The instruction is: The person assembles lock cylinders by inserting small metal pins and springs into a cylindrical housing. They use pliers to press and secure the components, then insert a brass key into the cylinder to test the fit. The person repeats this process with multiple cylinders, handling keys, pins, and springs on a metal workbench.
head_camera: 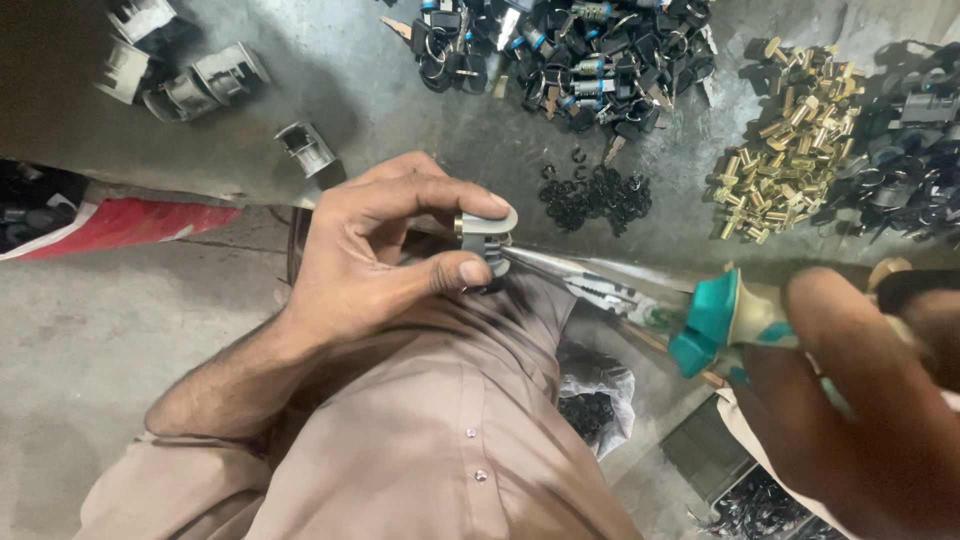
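My left hand (385, 250) pinches a small grey metal lock body (488, 232) between thumb and forefinger, just above my lap. My right hand (850, 400) grips the teal handles of long-nose pliers (600, 285). The thin metal jaws of the pliers reach left and touch the underside of the lock body at a small black ring. Both hands are held over my tan shirt, in front of the worktable's edge.
On the grey worktable (350, 90) lie a heap of black keyed lock cylinders (580, 55), a small pile of black clips (597, 195), a pile of brass cylinders (790, 140), more black parts (915, 140) at right and grey lock housings (190, 80) at left. A bag of black clips (592, 410) sits below.
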Demonstrator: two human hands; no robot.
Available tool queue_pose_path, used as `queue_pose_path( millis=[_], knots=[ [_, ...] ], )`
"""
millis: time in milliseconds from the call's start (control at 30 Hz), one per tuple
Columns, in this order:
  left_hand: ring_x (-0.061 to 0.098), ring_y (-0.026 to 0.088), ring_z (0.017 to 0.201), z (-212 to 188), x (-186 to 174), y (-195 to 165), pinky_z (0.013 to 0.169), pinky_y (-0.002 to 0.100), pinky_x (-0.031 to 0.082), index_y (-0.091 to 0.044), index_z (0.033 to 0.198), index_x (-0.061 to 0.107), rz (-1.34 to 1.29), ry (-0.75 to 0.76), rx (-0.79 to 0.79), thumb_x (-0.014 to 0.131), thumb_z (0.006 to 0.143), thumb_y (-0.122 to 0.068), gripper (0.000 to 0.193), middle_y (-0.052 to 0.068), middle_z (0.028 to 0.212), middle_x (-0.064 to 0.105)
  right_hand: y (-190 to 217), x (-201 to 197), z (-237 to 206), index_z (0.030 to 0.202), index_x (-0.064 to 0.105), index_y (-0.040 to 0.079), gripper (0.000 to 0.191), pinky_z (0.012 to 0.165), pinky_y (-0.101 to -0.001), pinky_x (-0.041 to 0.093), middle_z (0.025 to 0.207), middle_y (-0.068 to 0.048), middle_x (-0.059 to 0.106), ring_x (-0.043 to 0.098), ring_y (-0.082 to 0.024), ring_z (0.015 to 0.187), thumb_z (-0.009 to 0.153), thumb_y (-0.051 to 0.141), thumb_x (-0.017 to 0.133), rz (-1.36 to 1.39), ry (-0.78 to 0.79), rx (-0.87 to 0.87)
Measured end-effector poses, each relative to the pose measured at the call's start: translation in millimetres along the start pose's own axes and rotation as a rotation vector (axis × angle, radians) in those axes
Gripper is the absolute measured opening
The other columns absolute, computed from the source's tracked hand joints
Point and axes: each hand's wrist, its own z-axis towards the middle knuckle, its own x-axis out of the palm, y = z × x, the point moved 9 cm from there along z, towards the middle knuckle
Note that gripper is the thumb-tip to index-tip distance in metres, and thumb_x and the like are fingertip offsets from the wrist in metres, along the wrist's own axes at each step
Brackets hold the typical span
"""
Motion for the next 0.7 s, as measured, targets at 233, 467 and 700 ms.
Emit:
queue_pose_path(
  millis=[233, 467, 700],
  knots=[
    [0.065, 0.011, 0.105, -4, -17, -11, 0.096, 0.024, 0.057, -0.001, 0.125, 0.071, 0.059, -0.050, 0.088, 0.086, 0.092, -0.011, 0.038, 0.005, 0.112, 0.068, -17, 10, 18, 0.088, 0.074, 0.002, 0.030, 0.075, -0.0453, 0.054, 0.120, -0.022, 0.065, 0.068, -0.042, 0.104, 0.062, 0.013, 0.082, 0.095, 0.179, 0.044],
    [0.064, 0.011, 0.104, -2, -15, -7, 0.095, 0.023, 0.059, -0.002, 0.128, 0.071, 0.009, -0.057, 0.029, 0.086, 0.091, -0.013, 0.042, 0.004, 0.111, 0.064, -18, 8, 16, 0.085, 0.075, 0.007, 0.028, 0.081, -0.0477, 0.057, 0.121, -0.020, 0.063, 0.066, -0.039, 0.103, 0.059, 0.009, 0.085, 0.094, 0.156, 0.057],
    [0.064, 0.011, 0.103, 7, -1, -9, 0.093, 0.022, 0.056, 0.000, 0.125, 0.071, 0.020, -0.028, 0.030, 0.089, 0.090, -0.011, 0.041, 0.005, 0.110, 0.065, -31, 8, 8, 0.088, 0.078, 0.003, 0.030, 0.086, -0.0467, 0.056, 0.119, -0.017, 0.062, 0.065, -0.033, 0.102, 0.060, 0.008, 0.088, 0.116, 0.115, 0.213]
  ],
)
